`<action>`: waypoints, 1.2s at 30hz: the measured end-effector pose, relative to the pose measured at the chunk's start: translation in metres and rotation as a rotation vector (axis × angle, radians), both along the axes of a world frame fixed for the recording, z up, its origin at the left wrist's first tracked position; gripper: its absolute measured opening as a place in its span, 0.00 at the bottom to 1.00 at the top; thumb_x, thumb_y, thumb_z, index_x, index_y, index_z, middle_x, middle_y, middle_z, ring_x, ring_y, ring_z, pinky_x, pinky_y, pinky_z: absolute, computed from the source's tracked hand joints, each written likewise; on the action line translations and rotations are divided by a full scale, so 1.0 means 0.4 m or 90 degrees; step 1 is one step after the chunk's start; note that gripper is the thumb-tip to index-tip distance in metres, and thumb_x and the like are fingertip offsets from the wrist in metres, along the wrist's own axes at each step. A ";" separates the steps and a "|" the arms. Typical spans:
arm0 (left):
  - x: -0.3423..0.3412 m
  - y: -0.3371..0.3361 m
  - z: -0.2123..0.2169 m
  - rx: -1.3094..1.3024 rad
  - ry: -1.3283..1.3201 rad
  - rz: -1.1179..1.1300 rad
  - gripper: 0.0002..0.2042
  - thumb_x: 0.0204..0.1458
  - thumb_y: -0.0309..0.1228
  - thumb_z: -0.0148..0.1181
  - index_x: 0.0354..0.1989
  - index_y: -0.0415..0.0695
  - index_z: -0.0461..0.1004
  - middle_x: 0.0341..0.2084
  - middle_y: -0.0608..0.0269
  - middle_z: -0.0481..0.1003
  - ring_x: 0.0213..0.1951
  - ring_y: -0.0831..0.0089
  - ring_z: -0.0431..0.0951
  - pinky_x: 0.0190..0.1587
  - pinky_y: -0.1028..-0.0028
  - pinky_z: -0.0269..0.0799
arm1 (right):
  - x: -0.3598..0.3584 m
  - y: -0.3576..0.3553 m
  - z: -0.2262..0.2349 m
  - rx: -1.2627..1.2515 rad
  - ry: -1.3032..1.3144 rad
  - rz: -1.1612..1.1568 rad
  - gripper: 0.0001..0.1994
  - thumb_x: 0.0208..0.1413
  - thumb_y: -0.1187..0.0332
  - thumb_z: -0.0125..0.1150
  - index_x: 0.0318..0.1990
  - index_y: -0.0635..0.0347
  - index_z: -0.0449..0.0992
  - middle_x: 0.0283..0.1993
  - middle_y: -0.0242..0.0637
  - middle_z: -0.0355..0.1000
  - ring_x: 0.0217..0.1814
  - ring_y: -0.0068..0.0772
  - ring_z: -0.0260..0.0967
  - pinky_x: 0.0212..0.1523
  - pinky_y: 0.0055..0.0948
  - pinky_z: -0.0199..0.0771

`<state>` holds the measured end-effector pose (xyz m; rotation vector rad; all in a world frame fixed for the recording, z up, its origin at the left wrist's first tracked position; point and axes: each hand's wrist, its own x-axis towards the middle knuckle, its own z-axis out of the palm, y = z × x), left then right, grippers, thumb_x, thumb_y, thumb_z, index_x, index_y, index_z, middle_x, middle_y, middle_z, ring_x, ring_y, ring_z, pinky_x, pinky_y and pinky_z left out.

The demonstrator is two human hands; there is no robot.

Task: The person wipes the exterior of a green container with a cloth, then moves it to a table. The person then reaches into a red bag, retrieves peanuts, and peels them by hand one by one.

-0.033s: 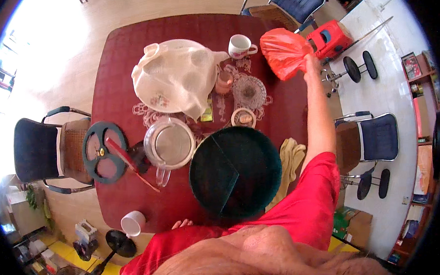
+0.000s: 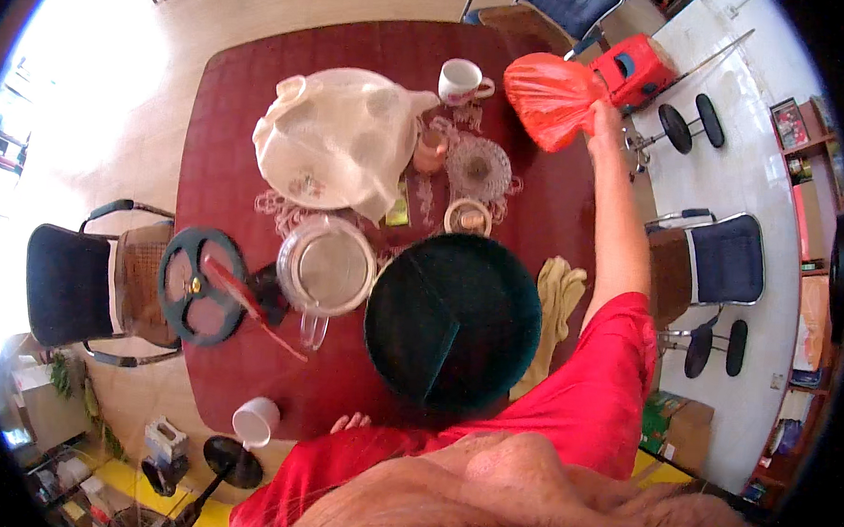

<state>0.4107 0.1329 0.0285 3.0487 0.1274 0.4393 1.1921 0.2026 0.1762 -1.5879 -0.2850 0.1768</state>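
Note:
My right hand, arm stretched far forward, grips the gathered neck of a red-orange plastic bag at the far right of the table. Only the fingertips of my left hand show, laid flat on the near table edge; the rest is hidden by my sleeve. In front of me sits a round dark green container with dividers inside. A grey round piece with three openings and a brass-coloured knob lies at the left, with a red strip across it. Beside it stands a clear glass jug with a handle.
A cream cloth covers a dish. Near it are a floral mug, a glass ashtray and a small round dish. A white cup stands at the near left edge, a crumpled cloth at the right. Chairs surround the dark red table.
My right hand has shifted very slightly with the plastic bag, and the whole view has moved a little. Otherwise the things on the table stay in place.

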 end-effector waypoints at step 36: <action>-0.037 0.140 0.198 -1.462 -0.246 0.316 0.28 0.59 0.42 0.47 0.62 0.44 0.46 0.50 0.52 0.65 0.45 0.62 0.73 0.45 0.65 0.71 | -1.523 -0.374 0.131 -0.247 -0.383 0.401 0.13 0.43 0.79 0.53 0.39 0.65 0.73 0.32 0.37 0.70 0.34 0.41 0.70 0.38 0.29 0.69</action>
